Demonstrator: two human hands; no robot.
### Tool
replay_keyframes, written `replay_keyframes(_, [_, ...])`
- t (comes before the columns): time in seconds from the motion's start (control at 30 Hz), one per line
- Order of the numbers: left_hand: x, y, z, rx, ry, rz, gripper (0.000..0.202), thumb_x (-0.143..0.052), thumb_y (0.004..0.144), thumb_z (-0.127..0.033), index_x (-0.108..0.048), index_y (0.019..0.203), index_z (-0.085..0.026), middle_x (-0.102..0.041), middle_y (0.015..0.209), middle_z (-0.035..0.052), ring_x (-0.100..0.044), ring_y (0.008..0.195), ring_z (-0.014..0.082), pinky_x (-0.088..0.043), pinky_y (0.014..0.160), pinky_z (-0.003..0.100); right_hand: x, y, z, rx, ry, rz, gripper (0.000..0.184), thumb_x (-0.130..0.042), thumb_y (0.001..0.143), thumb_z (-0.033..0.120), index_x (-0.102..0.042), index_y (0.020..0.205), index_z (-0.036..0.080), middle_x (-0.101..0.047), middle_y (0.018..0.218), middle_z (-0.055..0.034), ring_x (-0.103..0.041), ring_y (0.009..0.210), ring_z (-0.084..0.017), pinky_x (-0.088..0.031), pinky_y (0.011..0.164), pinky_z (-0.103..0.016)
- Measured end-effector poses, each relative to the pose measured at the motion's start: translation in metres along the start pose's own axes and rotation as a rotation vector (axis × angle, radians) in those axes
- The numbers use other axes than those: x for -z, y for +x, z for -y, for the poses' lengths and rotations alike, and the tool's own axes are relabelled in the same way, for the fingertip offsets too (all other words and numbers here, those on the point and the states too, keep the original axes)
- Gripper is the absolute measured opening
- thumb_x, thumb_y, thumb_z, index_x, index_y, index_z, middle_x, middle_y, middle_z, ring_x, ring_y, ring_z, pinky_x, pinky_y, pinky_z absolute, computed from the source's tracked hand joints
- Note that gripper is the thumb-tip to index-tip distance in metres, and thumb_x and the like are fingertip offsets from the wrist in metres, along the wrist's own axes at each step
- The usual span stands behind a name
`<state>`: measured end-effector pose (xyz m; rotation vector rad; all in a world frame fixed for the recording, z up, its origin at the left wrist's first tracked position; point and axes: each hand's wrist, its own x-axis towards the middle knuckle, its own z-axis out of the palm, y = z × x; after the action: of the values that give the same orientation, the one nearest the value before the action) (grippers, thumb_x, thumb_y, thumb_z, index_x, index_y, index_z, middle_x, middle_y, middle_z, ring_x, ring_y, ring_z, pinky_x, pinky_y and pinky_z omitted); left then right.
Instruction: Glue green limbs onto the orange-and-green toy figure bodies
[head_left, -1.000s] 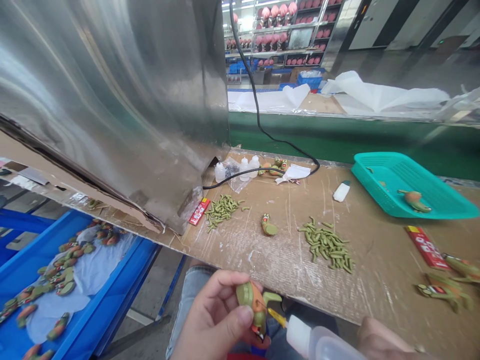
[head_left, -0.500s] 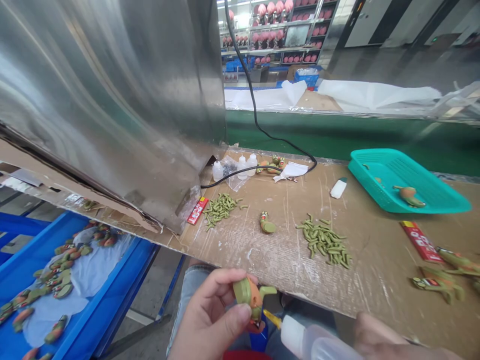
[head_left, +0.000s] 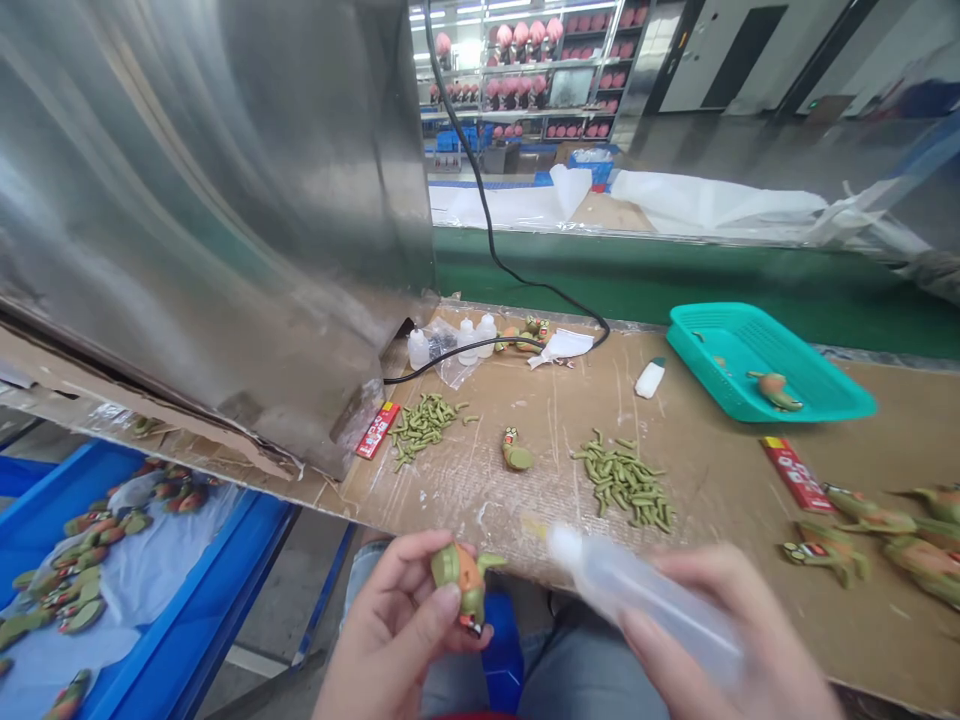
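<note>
Between the fingers and thumb of my left hand (head_left: 401, 625) is a small green and orange toy figure (head_left: 471, 580), with one thin green limb sticking out to the right. My right hand (head_left: 739, 630) is wrapped round a translucent squeeze bottle (head_left: 652, 595), blurred by motion, its yellowish nozzle pointing left above the table edge. Bottle and figure are apart. Beyond them on the cardboard lie a pile of small green pieces (head_left: 626, 482), a second such pile (head_left: 424, 425) and a single green figure part (head_left: 516, 450) between the piles.
A teal basket (head_left: 840, 395) holds a figure at the right, near more figures (head_left: 825, 550) and a red packet (head_left: 796, 475). Small white bottles (head_left: 418, 348) stand behind a black cable (head_left: 487, 215). A metal panel (head_left: 225, 200) rises at left above a blue bin (head_left: 187, 640) of figures.
My right hand has lifted the squeeze bottle up and away from the figure. My left hand still holds the figure. The view has shifted slightly.
</note>
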<state>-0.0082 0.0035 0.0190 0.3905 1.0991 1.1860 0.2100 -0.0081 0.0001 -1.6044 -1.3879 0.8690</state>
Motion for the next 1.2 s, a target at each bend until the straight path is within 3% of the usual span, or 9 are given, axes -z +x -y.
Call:
replay_keyframes(0.03, [0.0,0.001,0.001,-0.001,0.003,-0.013,0.027,-0.08,0.059,-0.02,-0.069,0.084,-0.019,-0.077,0.084,0.0068,-0.066,0.063,0.0179,-0.059,0.051,0.033,-0.012,0.007,-0.001,0.042,-0.034,-0.099,0.021,-0.059,0.075,0.041,-0.048,0.088,0.03,-0.064,0.074,-0.0007,-0.063,0.064,-0.021,-0.049,0.05,-0.03])
replay_keyframes(0.17, [0.001,0.003,0.006,0.013,0.003,0.006,0.028,-0.08,0.059,-0.019,-0.069,0.084,-0.018,-0.077,0.083,0.0067,-0.066,0.06,0.0167,-0.059,0.05,0.032,-0.049,0.046,-0.03,0.096,-0.101,-0.118,0.031,-0.058,0.077,0.03,-0.044,0.104,0.023,-0.065,0.095,-0.0054,-0.063,0.088,-0.021,-0.05,0.074,-0.033])
replay_keyframes(0.27, [0.004,0.004,0.006,0.012,-0.018,0.008,0.027,-0.081,0.059,-0.019,-0.069,0.084,-0.018,-0.077,0.083,0.0065,-0.066,0.059,0.0162,-0.06,0.05,0.032,-0.053,0.056,-0.044,0.168,-0.144,-0.199,0.034,-0.056,0.081,0.03,-0.041,0.11,0.021,-0.061,0.107,-0.0096,-0.061,0.095,-0.022,-0.049,0.079,-0.037])
replay_keyframes(0.4, [0.01,0.007,0.002,-0.002,-0.04,-0.054,0.029,-0.082,0.057,-0.018,-0.069,0.082,-0.018,-0.077,0.079,0.0055,-0.065,0.056,0.0158,-0.06,0.048,0.033,-0.049,0.042,-0.02,0.349,-0.268,-0.362,0.04,-0.058,0.083,0.026,-0.036,0.116,0.018,-0.049,0.117,-0.0153,-0.049,0.108,-0.026,-0.043,0.084,-0.042])
replay_keyframes(0.5, [0.012,0.009,0.0,-0.023,-0.05,-0.056,0.028,-0.082,0.058,-0.019,-0.068,0.082,-0.018,-0.076,0.077,0.0047,-0.065,0.054,0.0151,-0.059,0.046,0.031,-0.069,0.048,0.01,0.547,-0.402,-0.178,0.017,-0.048,0.089,0.018,-0.047,0.105,0.023,-0.058,0.097,-0.0054,-0.054,0.094,-0.019,-0.044,0.082,-0.034])
replay_keyframes(0.57, [0.013,0.009,-0.002,-0.031,-0.06,-0.04,0.028,-0.082,0.057,-0.02,-0.069,0.082,-0.018,-0.076,0.077,0.0046,-0.065,0.053,0.0152,-0.059,0.046,0.032,-0.094,0.069,0.022,0.609,-0.537,-0.027,0.016,-0.043,0.09,0.015,-0.053,0.101,0.022,-0.061,0.097,-0.0035,-0.054,0.09,-0.017,-0.045,0.081,-0.03])
replay_keyframes(0.73, [0.024,0.006,-0.007,-0.051,-0.08,-0.051,0.031,-0.084,0.053,-0.023,-0.069,0.08,-0.019,-0.077,0.077,0.0051,-0.064,0.05,0.0145,-0.059,0.045,0.033,-0.142,0.132,0.029,0.404,-0.937,-0.016,0.007,-0.053,0.088,0.017,-0.059,0.091,0.014,-0.059,0.099,-0.0046,-0.055,0.093,-0.019,-0.046,0.079,-0.038])
replay_keyframes(0.93, [0.039,0.01,-0.012,-0.081,-0.092,-0.092,0.03,-0.082,0.056,-0.022,-0.068,0.082,-0.018,-0.076,0.076,0.0052,-0.064,0.051,0.0147,-0.059,0.045,0.033,-0.144,0.142,0.028,0.374,-1.132,0.095,0.011,-0.056,0.088,0.023,-0.059,0.09,0.013,-0.06,0.093,-0.0037,-0.058,0.09,-0.018,-0.048,0.078,-0.037])
replay_keyframes(1.2, [0.039,0.016,-0.007,-0.082,-0.12,-0.088,0.029,-0.081,0.058,-0.024,-0.067,0.082,-0.018,-0.073,0.073,0.0045,-0.063,0.053,0.0153,-0.059,0.045,0.034,-0.143,0.142,0.024,0.458,-1.083,0.18,0.013,-0.054,0.089,0.025,-0.058,0.096,0.015,-0.06,0.094,-0.0028,-0.057,0.091,-0.019,-0.047,0.079,-0.038])
